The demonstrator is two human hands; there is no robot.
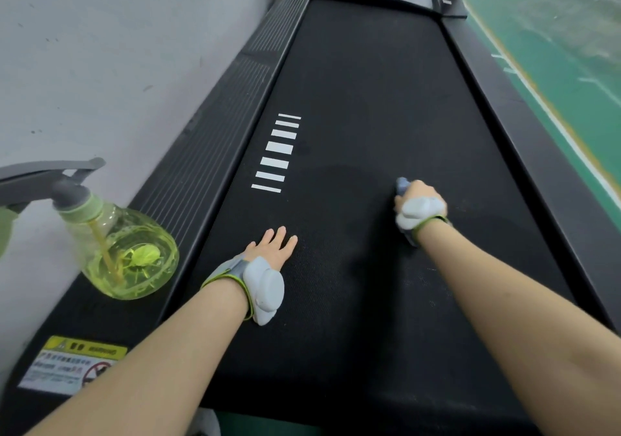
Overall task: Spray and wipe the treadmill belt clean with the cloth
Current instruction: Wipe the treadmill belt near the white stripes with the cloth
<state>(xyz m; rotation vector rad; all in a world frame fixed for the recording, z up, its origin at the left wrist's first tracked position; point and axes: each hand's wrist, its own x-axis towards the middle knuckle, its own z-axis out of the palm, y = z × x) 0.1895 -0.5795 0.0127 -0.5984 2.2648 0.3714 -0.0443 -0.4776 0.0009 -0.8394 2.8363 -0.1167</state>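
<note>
At centre right of the frame the right hand [415, 197] curls round a bunched blue-grey cloth [402, 185] pressed to the black textured treadmill belt [369, 99] while the left hand [272, 245] lies flat and empty at lower centre, so wiping seems underway, next needing strokes across the rest.

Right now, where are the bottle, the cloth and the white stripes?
bottle [134, 244]: head view, on its yellow-green belly.
cloth [402, 184]: head view, on the blue end that peeks out.
stripes [279, 148]: head view, on the widest middle bar.
</note>
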